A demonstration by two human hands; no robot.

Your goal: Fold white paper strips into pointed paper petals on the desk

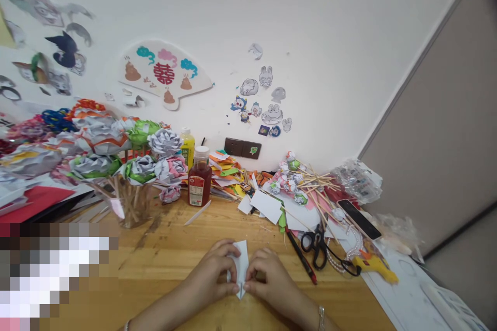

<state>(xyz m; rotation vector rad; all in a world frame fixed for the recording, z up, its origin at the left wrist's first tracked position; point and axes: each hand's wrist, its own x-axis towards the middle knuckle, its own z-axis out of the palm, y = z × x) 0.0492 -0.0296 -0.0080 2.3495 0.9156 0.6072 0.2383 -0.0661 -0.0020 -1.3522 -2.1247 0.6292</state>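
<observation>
A piece of white paper (242, 258), folded to a point at its near end, is held between my two hands over the wooden table. My left hand (221, 269) has its fingers curled on the paper's left side, thumb and fingertip pinching near the lower point. On the right edge, my right hand (267, 275) pinches the same paper with thumb and bent fingers. A small fold or slit shows between the thumbs. Parts of the paper's edges are hidden by the fingers.
Paper flowers (142, 169) stand in a clear jar (134, 207) at left, beside a red sauce bottle (200, 178). To the right lie a red-black pen (302, 257), black scissors (319, 248), a yellow glue gun (376, 268), a phone (359, 219) and white paper pieces (266, 207).
</observation>
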